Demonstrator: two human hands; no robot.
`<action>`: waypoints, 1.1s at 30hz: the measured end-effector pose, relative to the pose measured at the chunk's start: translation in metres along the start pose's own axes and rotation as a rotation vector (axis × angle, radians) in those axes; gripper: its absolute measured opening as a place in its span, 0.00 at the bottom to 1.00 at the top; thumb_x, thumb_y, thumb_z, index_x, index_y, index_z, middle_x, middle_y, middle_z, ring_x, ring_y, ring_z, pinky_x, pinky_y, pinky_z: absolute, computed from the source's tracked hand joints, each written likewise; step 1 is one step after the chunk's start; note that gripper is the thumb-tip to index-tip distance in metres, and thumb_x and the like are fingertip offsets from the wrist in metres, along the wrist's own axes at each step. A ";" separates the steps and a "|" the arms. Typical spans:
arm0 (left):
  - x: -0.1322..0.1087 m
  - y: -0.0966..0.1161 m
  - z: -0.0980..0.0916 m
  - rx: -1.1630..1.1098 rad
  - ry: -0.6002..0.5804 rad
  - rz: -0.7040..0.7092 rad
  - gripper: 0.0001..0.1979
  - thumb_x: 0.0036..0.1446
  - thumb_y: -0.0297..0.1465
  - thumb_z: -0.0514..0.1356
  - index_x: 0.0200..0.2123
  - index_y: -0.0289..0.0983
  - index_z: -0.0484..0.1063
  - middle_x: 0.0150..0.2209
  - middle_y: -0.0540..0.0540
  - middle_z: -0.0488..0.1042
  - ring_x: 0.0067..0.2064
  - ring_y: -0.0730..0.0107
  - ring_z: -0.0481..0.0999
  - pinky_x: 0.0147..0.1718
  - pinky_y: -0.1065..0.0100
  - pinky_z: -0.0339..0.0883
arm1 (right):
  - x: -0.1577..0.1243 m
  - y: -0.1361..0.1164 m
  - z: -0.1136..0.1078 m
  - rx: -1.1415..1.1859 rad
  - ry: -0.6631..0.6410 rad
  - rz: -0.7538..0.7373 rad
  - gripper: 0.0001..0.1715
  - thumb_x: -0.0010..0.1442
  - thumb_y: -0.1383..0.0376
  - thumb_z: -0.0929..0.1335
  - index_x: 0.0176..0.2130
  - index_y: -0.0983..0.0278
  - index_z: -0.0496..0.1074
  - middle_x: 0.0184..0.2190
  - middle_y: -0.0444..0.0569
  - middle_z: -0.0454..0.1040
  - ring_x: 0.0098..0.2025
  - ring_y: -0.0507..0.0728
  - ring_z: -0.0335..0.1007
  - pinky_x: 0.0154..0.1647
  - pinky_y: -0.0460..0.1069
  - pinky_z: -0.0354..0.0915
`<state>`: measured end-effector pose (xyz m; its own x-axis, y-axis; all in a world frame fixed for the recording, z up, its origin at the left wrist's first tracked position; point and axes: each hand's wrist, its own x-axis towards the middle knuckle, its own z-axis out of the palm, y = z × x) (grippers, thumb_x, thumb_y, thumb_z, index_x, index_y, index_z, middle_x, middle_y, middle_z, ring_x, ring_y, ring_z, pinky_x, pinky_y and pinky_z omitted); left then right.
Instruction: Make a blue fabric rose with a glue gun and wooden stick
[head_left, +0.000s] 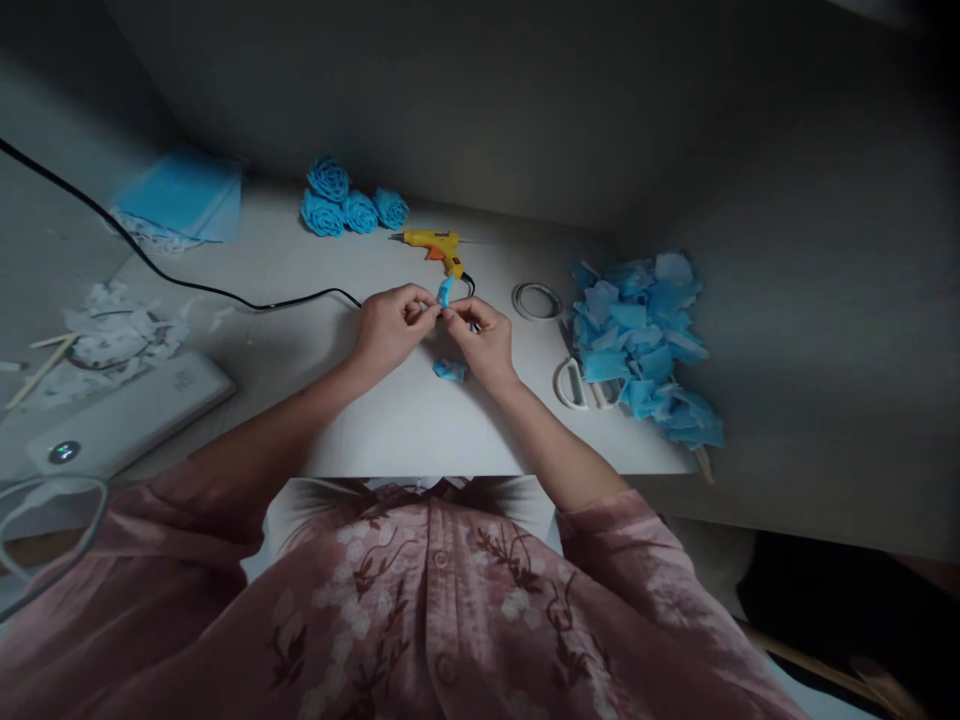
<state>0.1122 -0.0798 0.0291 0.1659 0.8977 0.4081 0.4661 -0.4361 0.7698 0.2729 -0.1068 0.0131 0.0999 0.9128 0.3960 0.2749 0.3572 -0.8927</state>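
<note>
Between my two hands, over the middle of the white table, a small folded piece of blue fabric [445, 290] is pinched upright. My left hand [396, 318] grips its lower left side with thumb and fingertips. From the other side my right hand [484, 342] pinches the same piece, fingers curled. Just below them on the tabletop lies a small rolled blue piece [449, 370], touching neither hand. A yellow glue gun [435, 242] rests right beyond my fingers, its nozzle pointing left.
Several blue fabric roses [330, 205] sit at the back. Blue sheets [184, 195] are stacked back left. White scraps [124, 330] and a white power bank [135, 415] lie left, with a black cable [262, 306] crossing. Right are a tape roll [537, 300], scissors [571, 384] and blue cut pieces [637, 330].
</note>
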 end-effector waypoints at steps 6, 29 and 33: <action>0.000 -0.001 0.001 -0.011 0.016 -0.010 0.01 0.55 0.29 0.64 0.31 0.39 0.77 0.20 0.55 0.68 0.24 0.73 0.64 0.28 0.69 0.58 | 0.000 -0.001 0.001 0.015 -0.001 -0.014 0.11 0.61 0.57 0.72 0.31 0.61 0.77 0.30 0.44 0.79 0.35 0.54 0.73 0.43 0.51 0.70; 0.009 -0.002 -0.002 -0.270 0.049 -0.149 0.02 0.52 0.29 0.61 0.28 0.38 0.72 0.20 0.54 0.66 0.24 0.75 0.61 0.25 0.71 0.55 | 0.007 0.002 -0.003 0.188 0.068 0.126 0.15 0.58 0.52 0.74 0.31 0.60 0.76 0.28 0.42 0.76 0.34 0.53 0.69 0.40 0.49 0.67; 0.010 -0.001 -0.004 -0.241 0.051 -0.146 0.02 0.52 0.31 0.60 0.28 0.39 0.71 0.20 0.54 0.65 0.24 0.75 0.61 0.23 0.71 0.53 | 0.011 0.006 -0.007 0.178 0.109 0.173 0.18 0.57 0.49 0.74 0.31 0.60 0.75 0.29 0.43 0.75 0.35 0.53 0.68 0.42 0.50 0.67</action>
<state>0.1100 -0.0709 0.0344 0.0657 0.9504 0.3039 0.2607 -0.3103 0.9142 0.2818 -0.0964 0.0134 0.2359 0.9401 0.2462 0.0736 0.2354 -0.9691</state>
